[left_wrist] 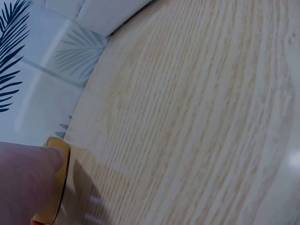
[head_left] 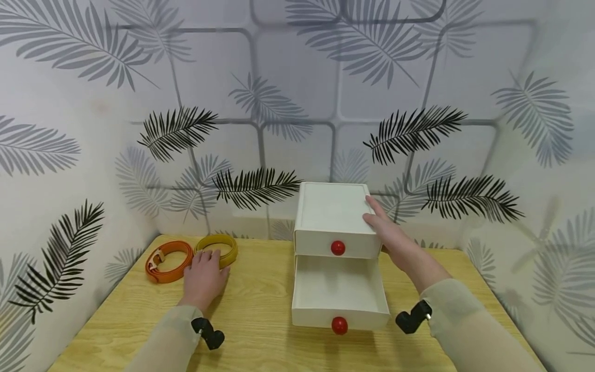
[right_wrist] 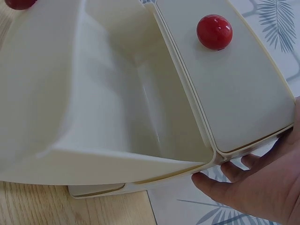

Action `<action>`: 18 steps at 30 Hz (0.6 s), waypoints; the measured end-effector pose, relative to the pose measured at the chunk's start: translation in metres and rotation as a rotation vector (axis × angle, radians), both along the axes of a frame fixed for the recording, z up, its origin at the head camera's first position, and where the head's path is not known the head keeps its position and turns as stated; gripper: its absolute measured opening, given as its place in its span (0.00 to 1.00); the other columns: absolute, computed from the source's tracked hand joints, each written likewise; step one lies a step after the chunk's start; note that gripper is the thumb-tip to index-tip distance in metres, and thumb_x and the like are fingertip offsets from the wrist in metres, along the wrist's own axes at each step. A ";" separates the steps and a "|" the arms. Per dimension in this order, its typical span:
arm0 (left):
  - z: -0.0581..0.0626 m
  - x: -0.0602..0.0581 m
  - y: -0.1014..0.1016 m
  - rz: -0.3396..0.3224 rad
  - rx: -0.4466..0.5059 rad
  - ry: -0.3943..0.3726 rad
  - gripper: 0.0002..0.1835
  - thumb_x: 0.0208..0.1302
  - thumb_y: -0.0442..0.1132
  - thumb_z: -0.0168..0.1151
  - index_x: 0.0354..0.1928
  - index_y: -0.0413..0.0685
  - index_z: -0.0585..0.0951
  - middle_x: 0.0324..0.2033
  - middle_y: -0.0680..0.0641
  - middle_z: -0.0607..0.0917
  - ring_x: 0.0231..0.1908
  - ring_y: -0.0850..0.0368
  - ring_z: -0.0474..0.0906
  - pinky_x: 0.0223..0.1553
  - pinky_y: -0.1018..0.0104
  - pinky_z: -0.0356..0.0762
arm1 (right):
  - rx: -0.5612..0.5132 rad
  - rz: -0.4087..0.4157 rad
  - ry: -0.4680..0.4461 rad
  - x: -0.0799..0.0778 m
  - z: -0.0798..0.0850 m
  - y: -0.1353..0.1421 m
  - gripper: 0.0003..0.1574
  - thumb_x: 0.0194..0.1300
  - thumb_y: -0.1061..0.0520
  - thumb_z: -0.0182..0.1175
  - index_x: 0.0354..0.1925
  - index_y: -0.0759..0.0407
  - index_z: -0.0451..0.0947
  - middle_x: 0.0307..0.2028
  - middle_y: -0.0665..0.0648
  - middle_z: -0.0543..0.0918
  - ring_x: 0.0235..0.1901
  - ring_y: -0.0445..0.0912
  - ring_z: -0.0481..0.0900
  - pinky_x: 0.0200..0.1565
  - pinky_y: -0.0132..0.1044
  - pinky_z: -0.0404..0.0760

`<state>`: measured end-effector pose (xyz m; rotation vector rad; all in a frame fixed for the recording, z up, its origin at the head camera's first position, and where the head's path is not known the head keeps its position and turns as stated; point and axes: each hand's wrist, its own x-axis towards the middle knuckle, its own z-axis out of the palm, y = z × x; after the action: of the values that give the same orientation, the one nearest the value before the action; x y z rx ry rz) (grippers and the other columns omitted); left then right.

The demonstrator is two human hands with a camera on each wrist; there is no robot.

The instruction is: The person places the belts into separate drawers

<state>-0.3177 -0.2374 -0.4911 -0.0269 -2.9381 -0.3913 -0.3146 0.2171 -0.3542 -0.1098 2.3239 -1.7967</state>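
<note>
A coiled yellow belt lies at the back left of the wooden table. My left hand holds its near side, fingers over the band; the left wrist view shows the thumb against the belt's outer face. On the right stands a small white two-drawer cabinet with red round knobs. Its lower drawer is pulled out and bare inside; the upper drawer is closed. My right hand rests against the cabinet's right side, its extended fingers touching the wall and top edge.
A coiled orange belt with a pale buckle lies just left of the yellow one. Patterned walls with leaf prints close off the table at the back and both sides. The pulled-out drawer's front juts toward me.
</note>
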 end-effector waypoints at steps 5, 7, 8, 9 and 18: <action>-0.002 0.000 -0.002 -0.023 0.011 0.015 0.34 0.80 0.45 0.68 0.78 0.32 0.71 0.74 0.27 0.72 0.77 0.23 0.60 0.72 0.22 0.65 | 0.002 -0.008 -0.001 -0.001 0.000 -0.001 0.45 0.90 0.41 0.40 0.90 0.27 0.27 0.89 0.55 0.24 0.87 0.65 0.32 0.79 0.76 0.46; -0.003 -0.001 -0.003 -0.029 0.021 0.025 0.33 0.80 0.44 0.69 0.77 0.32 0.72 0.72 0.27 0.73 0.76 0.24 0.61 0.72 0.24 0.66 | 0.004 -0.009 -0.001 0.000 0.000 -0.001 0.45 0.90 0.41 0.40 0.90 0.28 0.27 0.89 0.55 0.24 0.87 0.65 0.32 0.79 0.76 0.46; -0.003 -0.002 -0.003 -0.030 0.023 0.031 0.32 0.80 0.44 0.69 0.76 0.32 0.73 0.71 0.27 0.74 0.75 0.24 0.62 0.72 0.25 0.67 | 0.004 -0.008 -0.001 0.000 0.000 -0.001 0.45 0.90 0.41 0.39 0.90 0.28 0.27 0.89 0.55 0.24 0.87 0.65 0.32 0.79 0.76 0.46; -0.004 -0.002 -0.002 -0.031 0.024 0.036 0.32 0.80 0.44 0.69 0.75 0.32 0.73 0.70 0.27 0.75 0.74 0.25 0.64 0.71 0.26 0.68 | 0.005 -0.007 -0.001 0.000 0.001 -0.001 0.45 0.90 0.41 0.39 0.90 0.28 0.27 0.89 0.55 0.24 0.87 0.65 0.32 0.79 0.76 0.46; -0.003 -0.002 0.002 -0.044 -0.002 0.091 0.24 0.78 0.42 0.72 0.68 0.35 0.82 0.60 0.31 0.80 0.63 0.30 0.72 0.64 0.31 0.76 | -0.001 -0.002 0.004 -0.001 -0.002 0.000 0.45 0.90 0.41 0.39 0.90 0.28 0.27 0.89 0.55 0.24 0.87 0.64 0.33 0.79 0.76 0.46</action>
<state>-0.3196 -0.2351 -0.4939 -0.1067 -2.8528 -0.3832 -0.3157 0.2169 -0.3558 -0.1111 2.3269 -1.8006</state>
